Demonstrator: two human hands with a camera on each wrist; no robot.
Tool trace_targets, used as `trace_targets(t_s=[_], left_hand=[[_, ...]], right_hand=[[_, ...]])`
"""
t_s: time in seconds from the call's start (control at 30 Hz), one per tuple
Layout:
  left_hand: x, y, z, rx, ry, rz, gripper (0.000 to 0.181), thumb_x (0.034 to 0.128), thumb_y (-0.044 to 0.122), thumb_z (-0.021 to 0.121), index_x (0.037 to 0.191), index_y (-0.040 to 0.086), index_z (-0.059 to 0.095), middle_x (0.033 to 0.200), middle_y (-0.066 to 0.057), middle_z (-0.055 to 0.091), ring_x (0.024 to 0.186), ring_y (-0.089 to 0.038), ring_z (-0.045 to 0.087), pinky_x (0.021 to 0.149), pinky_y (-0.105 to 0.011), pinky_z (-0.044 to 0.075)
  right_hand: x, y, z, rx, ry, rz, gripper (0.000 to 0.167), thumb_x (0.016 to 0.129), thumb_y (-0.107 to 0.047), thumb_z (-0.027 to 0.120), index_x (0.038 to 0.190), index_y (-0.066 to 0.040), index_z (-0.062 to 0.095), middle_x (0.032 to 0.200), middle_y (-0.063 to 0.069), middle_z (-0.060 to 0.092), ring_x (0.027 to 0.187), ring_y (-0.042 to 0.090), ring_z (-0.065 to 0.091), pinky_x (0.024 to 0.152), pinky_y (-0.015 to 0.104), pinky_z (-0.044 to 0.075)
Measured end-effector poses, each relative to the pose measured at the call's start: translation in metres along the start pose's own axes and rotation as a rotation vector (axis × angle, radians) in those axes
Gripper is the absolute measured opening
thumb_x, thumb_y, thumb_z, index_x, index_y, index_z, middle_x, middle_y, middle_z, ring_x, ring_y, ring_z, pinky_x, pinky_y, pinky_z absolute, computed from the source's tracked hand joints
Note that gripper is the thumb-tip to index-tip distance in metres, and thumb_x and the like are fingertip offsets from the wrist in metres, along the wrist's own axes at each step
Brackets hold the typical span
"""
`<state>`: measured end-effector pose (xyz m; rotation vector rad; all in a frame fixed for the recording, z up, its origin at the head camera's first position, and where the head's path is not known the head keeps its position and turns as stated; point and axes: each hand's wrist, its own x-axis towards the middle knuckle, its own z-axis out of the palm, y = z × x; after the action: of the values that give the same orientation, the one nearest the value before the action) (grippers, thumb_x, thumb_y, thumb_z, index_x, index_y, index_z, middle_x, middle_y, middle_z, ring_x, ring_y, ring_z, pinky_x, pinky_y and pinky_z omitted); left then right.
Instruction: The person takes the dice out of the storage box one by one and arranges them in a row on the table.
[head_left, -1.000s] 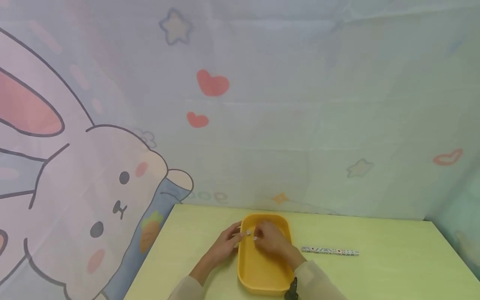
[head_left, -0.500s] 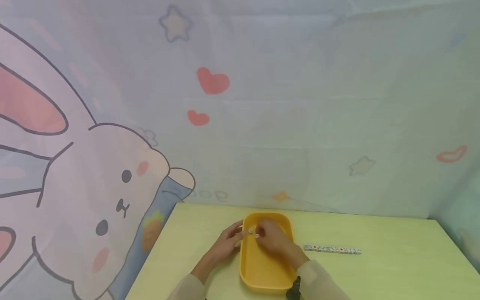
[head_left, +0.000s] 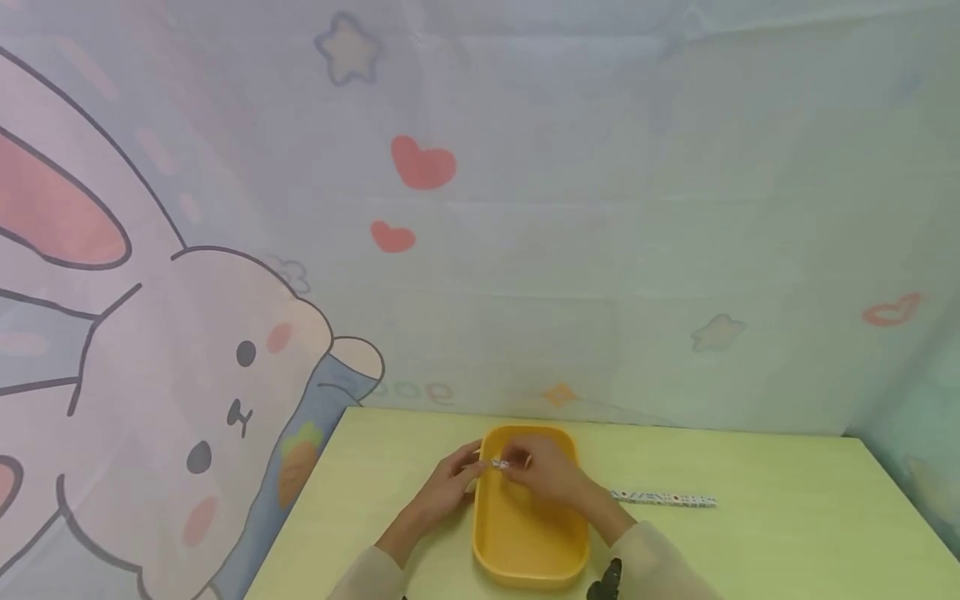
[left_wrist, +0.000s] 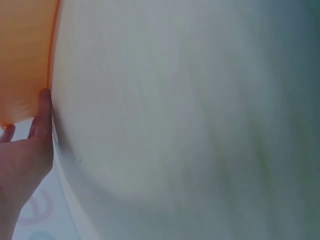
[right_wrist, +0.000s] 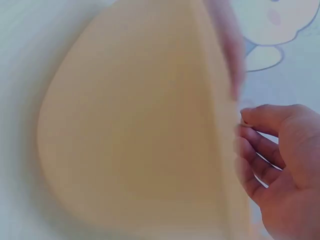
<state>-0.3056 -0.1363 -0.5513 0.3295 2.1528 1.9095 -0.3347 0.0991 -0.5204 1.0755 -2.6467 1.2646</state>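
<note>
In the head view a yellow tray (head_left: 531, 542) stands on the table. My left hand (head_left: 447, 482) is at its left rim, thumb at the edge and fairly straight fingers along the outer wall; the left wrist view shows that hand (left_wrist: 30, 155) touching the tray wall (left_wrist: 25, 55). Over the tray's far left part, my right hand (head_left: 551, 471) pinches a small white die (head_left: 506, 465) between thumb and finger. Another white die (head_left: 495, 462) lies right against it, near the left thumb. In the right wrist view the tray wall partly hides the right hand's (right_wrist: 285, 165) fingertips.
A straight row of several white dice (head_left: 663, 499) with coloured marks lies on the table right of the tray, its left end beside my right forearm. The pale green table (head_left: 787, 517) meets a printed cloth backdrop (head_left: 562, 208) at its far edge.
My right hand has shifted slightly, bringing its die from apart to close against the other one. The left hand stays at the tray's rim.
</note>
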Motion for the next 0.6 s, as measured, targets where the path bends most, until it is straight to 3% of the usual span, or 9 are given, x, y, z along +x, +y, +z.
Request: trace_targets(t_s=[0.27, 0.6], left_hand=[[0.003, 0.002, -0.004, 0.012, 0.010, 0.001, 0.053, 0.1140, 0.024, 0.052, 0.163, 0.008, 0.040, 0.154, -0.026, 0.049, 0.131, -0.041, 0.058, 0.093, -0.047, 0.062], [0.008, -0.001, -0.003, -0.042, 0.010, -0.034, 0.055, 0.1140, 0.024, 0.051, 0.164, 0.007, 0.037, 0.156, -0.028, 0.046, 0.130, -0.039, 0.059, 0.097, -0.049, 0.060]], right_hand=[[-0.037, 0.004, -0.063, -0.078, -0.008, -0.022, 0.006, 0.100, -0.012, 0.075, 0.099, -0.018, 0.074, 0.092, -0.012, 0.068, 0.084, 0.008, 0.062, 0.073, 0.029, 0.056], [-0.108, 0.057, -0.149, -0.181, 0.057, 0.113, 0.011, 0.097, -0.005, 0.077, 0.098, -0.014, 0.070, 0.089, -0.009, 0.066, 0.082, 0.007, 0.061, 0.068, 0.027, 0.055]])
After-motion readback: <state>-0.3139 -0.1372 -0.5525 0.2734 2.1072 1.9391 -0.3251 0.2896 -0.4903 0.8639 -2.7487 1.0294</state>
